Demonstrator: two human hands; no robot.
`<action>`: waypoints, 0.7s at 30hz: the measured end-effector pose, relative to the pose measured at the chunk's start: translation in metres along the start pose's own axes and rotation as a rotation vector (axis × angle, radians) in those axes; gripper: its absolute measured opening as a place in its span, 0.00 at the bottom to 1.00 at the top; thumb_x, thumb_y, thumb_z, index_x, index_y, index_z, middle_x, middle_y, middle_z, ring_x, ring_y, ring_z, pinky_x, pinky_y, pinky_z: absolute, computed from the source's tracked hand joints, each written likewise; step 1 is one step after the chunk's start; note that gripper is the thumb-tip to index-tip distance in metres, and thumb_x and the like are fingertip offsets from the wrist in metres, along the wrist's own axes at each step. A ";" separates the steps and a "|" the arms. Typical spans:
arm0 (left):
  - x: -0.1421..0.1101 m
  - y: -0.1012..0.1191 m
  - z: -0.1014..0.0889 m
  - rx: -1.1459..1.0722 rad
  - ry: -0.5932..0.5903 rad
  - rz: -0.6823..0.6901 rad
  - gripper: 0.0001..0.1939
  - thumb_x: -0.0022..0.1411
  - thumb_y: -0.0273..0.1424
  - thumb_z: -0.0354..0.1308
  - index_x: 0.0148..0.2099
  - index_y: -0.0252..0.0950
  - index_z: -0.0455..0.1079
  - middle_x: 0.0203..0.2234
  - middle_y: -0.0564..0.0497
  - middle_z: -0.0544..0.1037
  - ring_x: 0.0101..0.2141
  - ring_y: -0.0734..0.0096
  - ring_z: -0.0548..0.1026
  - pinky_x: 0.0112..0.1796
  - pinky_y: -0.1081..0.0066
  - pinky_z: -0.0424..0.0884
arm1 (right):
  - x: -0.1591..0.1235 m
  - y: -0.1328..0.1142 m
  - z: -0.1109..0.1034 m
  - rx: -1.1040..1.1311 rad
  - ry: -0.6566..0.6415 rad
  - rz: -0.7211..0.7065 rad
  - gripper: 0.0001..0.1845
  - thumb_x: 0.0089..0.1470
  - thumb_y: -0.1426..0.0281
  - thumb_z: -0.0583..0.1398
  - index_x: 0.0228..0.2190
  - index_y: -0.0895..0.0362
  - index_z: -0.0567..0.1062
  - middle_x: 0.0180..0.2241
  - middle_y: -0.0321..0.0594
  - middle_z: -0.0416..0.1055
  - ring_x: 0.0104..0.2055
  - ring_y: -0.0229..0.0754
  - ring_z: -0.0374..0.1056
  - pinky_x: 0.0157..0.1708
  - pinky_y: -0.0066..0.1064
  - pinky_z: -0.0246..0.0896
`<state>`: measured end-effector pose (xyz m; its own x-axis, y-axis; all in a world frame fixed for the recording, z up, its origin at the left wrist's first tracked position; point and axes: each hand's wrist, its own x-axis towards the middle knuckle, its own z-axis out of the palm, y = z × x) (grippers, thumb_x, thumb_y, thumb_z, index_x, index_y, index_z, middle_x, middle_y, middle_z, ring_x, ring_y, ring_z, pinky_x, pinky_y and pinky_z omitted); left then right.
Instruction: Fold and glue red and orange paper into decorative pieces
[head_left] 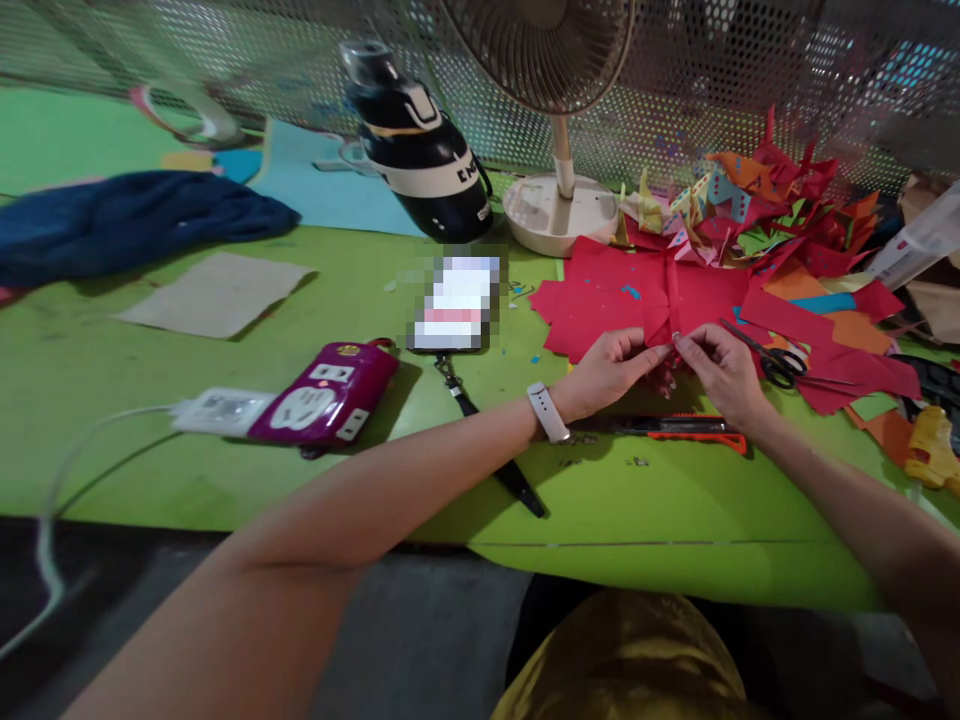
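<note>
Both my hands meet at the near edge of a pile of red paper (607, 290). My left hand (611, 370), with a pale watch strap on its wrist, pinches a narrow red paper strip (673, 285) from the left side. From the right, my right hand (720, 370) pinches at the same spot, where something small and shiny shows between the fingertips. Its exact kind is too small to make out. Just below the hands lies an orange and black box cutter (697, 430). Black-handled scissors (780, 365) rest on paper beside my right hand.
A white fan (562, 215) and a tilted black-and-white bottle (435, 165) stand at the back. Left of my hands are a phone (457, 300) and a purple power bank-like device (326, 395) with a white cable. Folded coloured paper (750, 200) heaps behind; a yellow glue gun (934, 450) lies right.
</note>
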<state>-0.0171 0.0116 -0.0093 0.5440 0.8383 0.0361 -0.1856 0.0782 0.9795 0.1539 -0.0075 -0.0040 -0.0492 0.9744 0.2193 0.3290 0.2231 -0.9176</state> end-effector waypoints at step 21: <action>-0.001 0.003 0.001 0.037 0.053 0.001 0.11 0.63 0.32 0.59 0.29 0.35 0.66 0.21 0.53 0.77 0.24 0.77 0.75 0.30 0.74 0.71 | 0.001 0.001 0.000 0.048 -0.023 0.037 0.27 0.48 0.42 0.63 0.22 0.54 0.68 0.20 0.31 0.60 0.24 0.35 0.54 0.24 0.29 0.51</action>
<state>-0.0176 0.0100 -0.0065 0.4999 0.8656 0.0274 -0.1548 0.0582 0.9862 0.1539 -0.0064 -0.0050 -0.0593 0.9823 0.1777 0.2852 0.1873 -0.9400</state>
